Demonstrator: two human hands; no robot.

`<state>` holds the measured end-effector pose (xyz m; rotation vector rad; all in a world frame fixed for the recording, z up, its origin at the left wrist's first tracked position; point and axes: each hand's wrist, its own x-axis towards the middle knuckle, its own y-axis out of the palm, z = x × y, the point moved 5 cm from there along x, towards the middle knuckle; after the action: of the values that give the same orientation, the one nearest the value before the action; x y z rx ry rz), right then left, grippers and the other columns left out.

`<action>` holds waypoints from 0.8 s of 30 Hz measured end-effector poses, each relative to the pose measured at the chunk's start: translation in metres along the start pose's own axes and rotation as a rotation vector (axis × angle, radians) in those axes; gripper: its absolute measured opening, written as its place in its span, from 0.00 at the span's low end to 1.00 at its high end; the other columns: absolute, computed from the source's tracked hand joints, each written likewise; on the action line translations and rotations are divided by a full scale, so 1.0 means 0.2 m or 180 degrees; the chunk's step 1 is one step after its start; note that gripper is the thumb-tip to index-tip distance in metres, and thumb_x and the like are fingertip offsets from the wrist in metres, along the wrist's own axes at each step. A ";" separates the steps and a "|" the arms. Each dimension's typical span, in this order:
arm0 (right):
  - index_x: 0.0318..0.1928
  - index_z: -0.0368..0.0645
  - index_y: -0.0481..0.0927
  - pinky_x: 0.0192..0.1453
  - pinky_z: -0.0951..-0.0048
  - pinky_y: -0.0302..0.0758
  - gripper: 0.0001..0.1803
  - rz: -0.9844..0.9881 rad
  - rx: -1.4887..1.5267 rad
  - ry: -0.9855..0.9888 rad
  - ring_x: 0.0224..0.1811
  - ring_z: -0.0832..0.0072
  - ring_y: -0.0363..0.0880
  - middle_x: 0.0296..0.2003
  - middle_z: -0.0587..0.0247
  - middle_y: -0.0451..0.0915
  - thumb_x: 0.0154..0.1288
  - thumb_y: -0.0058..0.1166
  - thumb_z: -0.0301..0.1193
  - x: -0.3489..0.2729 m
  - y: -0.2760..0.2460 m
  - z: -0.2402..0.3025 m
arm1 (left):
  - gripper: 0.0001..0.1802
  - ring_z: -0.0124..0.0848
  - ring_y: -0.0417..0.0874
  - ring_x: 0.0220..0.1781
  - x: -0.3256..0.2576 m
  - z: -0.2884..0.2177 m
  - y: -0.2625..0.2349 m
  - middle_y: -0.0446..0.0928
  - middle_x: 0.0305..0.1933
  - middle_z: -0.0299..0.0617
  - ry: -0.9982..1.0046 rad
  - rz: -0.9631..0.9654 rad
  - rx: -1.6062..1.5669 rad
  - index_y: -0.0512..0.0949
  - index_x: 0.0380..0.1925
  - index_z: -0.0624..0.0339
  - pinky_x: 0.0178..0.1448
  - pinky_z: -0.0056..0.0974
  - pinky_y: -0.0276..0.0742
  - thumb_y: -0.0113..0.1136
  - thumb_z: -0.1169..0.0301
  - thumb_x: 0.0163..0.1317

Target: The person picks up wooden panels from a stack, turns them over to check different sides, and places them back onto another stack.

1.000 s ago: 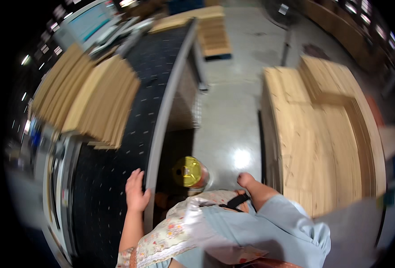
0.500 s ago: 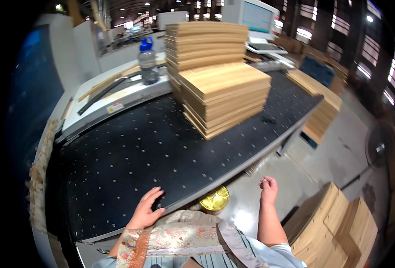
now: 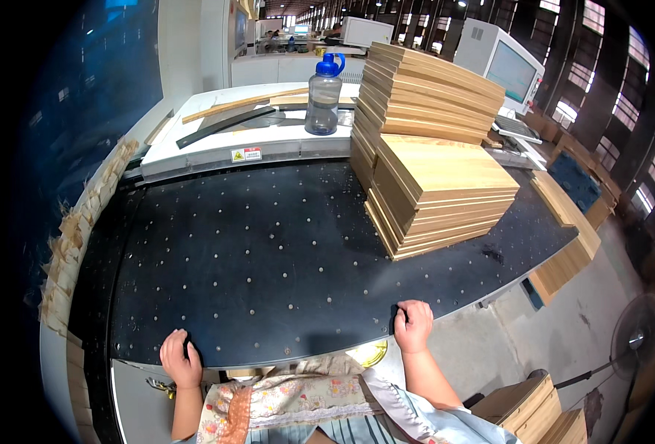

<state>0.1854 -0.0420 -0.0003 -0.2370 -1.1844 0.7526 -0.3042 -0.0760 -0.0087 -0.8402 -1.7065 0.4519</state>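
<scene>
Ample bare tabletop lies ahead; at its edge, left grip parted, right grip curled together.

Stacked boards on the table

1. The desk before you looks matt, black and smooth, dotted with small pale studs.
2. Your stacked boards are wood, with smooth, faintly sheened, grained tops.
3. The bottle you face is clear, glossy plastic under a blue plastic cap.
4. Your apron is soft printed cloth.
5. On your left, the frayed strip looks rough.
</scene>
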 end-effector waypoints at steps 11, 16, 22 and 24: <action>0.30 0.44 0.77 0.44 0.65 0.69 0.07 0.0134 -0.0137 -0.0061 0.37 0.63 0.75 0.32 0.63 0.78 0.47 0.53 0.22 0.02 0.00 0.03 | 0.10 0.46 0.78 0.48 0.04 -0.04 -0.01 0.79 0.44 0.47 0.0195 0.0066 0.0017 0.77 0.35 0.63 0.55 0.45 0.68 0.53 0.75 0.51; 0.31 0.45 0.78 0.46 0.65 0.68 0.08 0.0152 -0.0119 -0.0013 0.38 0.63 0.75 0.32 0.64 0.78 0.47 0.53 0.23 0.01 0.01 0.01 | 0.10 0.45 0.77 0.48 0.06 -0.04 0.01 0.79 0.43 0.47 0.0052 0.0058 -0.0029 0.77 0.34 0.62 0.55 0.45 0.68 0.53 0.75 0.51; 0.31 0.46 0.79 0.46 0.64 0.68 0.08 0.0178 -0.0121 0.0117 0.38 0.64 0.75 0.32 0.65 0.78 0.47 0.54 0.24 0.02 0.01 0.02 | 0.10 0.44 0.77 0.47 0.05 -0.03 -0.01 0.78 0.43 0.46 0.0110 0.0156 0.0041 0.77 0.34 0.62 0.53 0.43 0.68 0.53 0.75 0.50; 0.31 0.46 0.78 0.46 0.65 0.68 0.08 0.0145 -0.0120 0.0050 0.38 0.64 0.75 0.31 0.65 0.78 0.47 0.54 0.24 0.01 0.01 0.03 | 0.10 0.44 0.77 0.47 0.04 -0.03 0.00 0.78 0.43 0.46 0.0082 0.0155 0.0054 0.77 0.34 0.61 0.53 0.43 0.68 0.53 0.75 0.51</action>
<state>0.1801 -0.0407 0.0026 -0.3015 -1.1823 0.7673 -0.3002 -0.0708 -0.0004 -0.8732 -1.6593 0.4859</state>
